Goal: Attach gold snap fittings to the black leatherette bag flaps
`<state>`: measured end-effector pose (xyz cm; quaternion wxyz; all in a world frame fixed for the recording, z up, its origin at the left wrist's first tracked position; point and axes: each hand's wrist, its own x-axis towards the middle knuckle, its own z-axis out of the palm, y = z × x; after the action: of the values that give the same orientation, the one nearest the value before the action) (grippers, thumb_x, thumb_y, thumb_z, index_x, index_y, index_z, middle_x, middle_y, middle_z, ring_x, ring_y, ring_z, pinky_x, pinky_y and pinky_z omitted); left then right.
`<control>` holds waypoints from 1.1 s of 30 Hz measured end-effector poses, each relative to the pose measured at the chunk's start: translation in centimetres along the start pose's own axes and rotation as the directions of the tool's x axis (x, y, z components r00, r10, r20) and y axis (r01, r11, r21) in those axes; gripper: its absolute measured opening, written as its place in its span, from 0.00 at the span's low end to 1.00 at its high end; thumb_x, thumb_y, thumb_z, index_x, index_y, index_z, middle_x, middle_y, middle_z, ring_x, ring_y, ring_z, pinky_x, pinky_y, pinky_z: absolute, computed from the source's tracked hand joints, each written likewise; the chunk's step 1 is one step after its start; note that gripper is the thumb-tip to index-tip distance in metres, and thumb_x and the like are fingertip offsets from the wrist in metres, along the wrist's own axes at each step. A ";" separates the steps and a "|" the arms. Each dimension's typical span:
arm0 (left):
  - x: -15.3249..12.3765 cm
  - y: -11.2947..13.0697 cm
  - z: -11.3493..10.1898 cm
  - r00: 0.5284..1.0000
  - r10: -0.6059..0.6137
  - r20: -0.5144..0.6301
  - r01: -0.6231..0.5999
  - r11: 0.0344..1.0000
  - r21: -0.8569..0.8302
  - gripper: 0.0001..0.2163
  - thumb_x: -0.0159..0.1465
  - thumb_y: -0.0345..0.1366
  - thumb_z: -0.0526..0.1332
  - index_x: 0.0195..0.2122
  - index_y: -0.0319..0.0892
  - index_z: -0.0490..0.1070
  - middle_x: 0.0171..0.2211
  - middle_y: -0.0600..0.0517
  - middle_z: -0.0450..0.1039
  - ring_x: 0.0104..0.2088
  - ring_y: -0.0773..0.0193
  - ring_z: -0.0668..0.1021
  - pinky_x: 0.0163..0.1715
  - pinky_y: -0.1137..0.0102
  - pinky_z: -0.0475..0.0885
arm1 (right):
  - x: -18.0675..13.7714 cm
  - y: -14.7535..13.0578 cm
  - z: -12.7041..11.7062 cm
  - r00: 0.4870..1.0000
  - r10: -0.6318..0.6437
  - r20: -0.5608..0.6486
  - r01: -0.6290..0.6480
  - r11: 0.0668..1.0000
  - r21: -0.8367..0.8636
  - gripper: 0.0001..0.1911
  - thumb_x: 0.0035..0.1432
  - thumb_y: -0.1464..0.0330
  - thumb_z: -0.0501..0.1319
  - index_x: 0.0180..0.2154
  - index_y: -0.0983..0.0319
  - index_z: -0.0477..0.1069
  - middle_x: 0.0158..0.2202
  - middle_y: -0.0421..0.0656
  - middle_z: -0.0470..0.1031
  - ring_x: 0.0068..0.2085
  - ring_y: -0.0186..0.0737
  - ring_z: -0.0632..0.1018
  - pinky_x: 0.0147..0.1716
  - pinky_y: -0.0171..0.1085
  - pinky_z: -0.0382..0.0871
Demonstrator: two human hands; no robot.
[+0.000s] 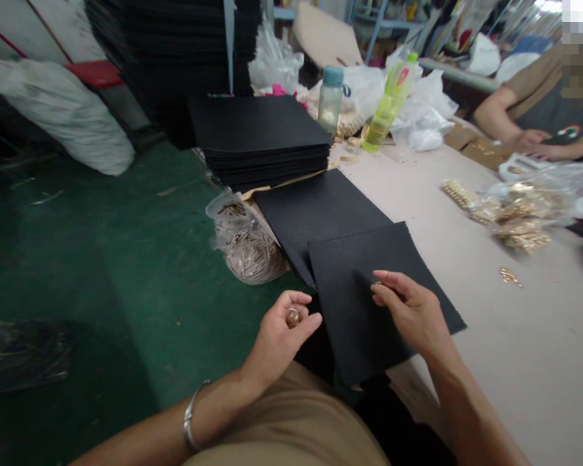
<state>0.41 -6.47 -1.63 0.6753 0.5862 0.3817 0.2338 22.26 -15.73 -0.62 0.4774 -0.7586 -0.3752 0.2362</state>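
Observation:
My left hand point(282, 333) is half curled around small gold-coloured metal pieces point(293, 317), just off the left edge of a black leather-like panel point(369, 304). The exact kind of these pieces is too small to tell. Above the same panel, my right hand point(411, 310) pinches a tiny gold-coloured metal piece point(377, 283) between thumb and forefinger, mostly hidden by the fingertips. The panel lies at an angle over another black panel point(330, 200) and overhangs the table's near edge.
A stack of black panels point(262, 129) stands behind. On the table point(525, 349) are a water bottle point(330, 100), a green bottle point(388, 107), bagged gold hardware point(519, 213) and loose gold rings point(510, 277). A bag of strips point(252, 252) hangs at the left edge. Another person point(529, 110) sits opposite.

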 end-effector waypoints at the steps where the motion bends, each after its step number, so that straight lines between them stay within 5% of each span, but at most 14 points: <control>1: 0.0 -0.2 0.0 0.999 -0.035 -0.014 0.035 0.999 0.019 0.13 0.59 0.41 0.65 0.41 0.41 0.68 0.27 0.59 0.65 0.24 0.73 0.64 0.26 0.75 0.61 | 0.4 0.4 -0.1 0.999 0.039 0.014 -0.039 0.999 0.022 0.17 0.56 0.58 0.66 0.43 0.62 0.76 0.32 0.43 0.80 0.29 0.38 0.79 0.32 0.38 0.77; 5: 0.1 0.2 1.1 0.987 -0.070 0.142 0.069 0.998 0.009 0.13 0.59 0.40 0.66 0.42 0.41 0.73 0.36 0.54 0.73 0.28 0.71 0.69 0.32 0.73 0.67 | 1.3 1.0 -0.5 0.982 0.152 0.112 -0.164 0.980 0.114 0.20 0.50 0.55 0.70 0.36 0.65 0.77 0.30 0.44 0.79 0.29 0.38 0.79 0.29 0.36 0.77; 10: 1.0 1.4 3.4 0.940 -0.012 0.340 0.124 0.943 -0.309 0.16 0.60 0.40 0.67 0.48 0.41 0.73 0.35 0.53 0.75 0.32 0.68 0.75 0.40 0.70 0.72 | 1.6 0.5 -1.0 0.954 0.222 0.201 -0.259 0.948 0.183 0.21 0.44 0.55 0.73 0.34 0.65 0.78 0.26 0.42 0.78 0.25 0.34 0.77 0.25 0.33 0.75; 12: 1.8 1.7 4.0 0.942 -0.075 0.328 0.187 0.927 -0.325 0.15 0.56 0.41 0.69 0.41 0.39 0.75 0.25 0.56 0.71 0.24 0.71 0.71 0.29 0.74 0.71 | 1.7 0.3 -1.2 0.942 0.242 0.231 -0.291 0.934 0.209 0.21 0.42 0.56 0.74 0.34 0.64 0.78 0.26 0.42 0.78 0.26 0.34 0.78 0.26 0.33 0.76; 16: 3.0 1.6 4.6 0.924 -0.256 0.285 0.326 0.916 -0.235 0.17 0.52 0.45 0.70 0.35 0.36 0.75 0.19 0.58 0.66 0.15 0.77 0.59 0.11 0.79 0.49 | 1.9 0.4 -1.2 0.934 0.223 0.280 -0.286 0.935 0.208 0.18 0.45 0.57 0.72 0.33 0.64 0.78 0.26 0.41 0.78 0.27 0.33 0.77 0.27 0.32 0.75; 26: 3.6 0.5 5.2 0.925 -0.298 0.237 0.355 0.900 -0.253 0.16 0.52 0.48 0.66 0.24 0.38 0.70 0.15 0.60 0.61 0.12 0.76 0.57 0.10 0.78 0.48 | 1.9 0.8 -1.3 0.925 0.155 0.347 -0.206 0.972 0.114 0.13 0.52 0.60 0.68 0.34 0.63 0.78 0.27 0.40 0.77 0.26 0.31 0.75 0.24 0.30 0.72; 33: 3.7 0.0 5.1 0.929 -0.232 0.287 0.296 0.932 -0.207 0.13 0.56 0.45 0.65 0.27 0.39 0.73 0.17 0.58 0.67 0.14 0.73 0.65 0.13 0.78 0.58 | 1.5 1.2 -1.0 0.949 0.143 0.280 -0.223 0.934 0.280 0.18 0.48 0.61 0.71 0.38 0.61 0.68 0.25 0.34 0.72 0.23 0.33 0.75 0.23 0.32 0.72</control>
<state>6.63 -6.73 -2.44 0.8121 0.4659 0.3343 0.1075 24.31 -15.39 -1.32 0.5133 -0.6699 -0.3192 0.4311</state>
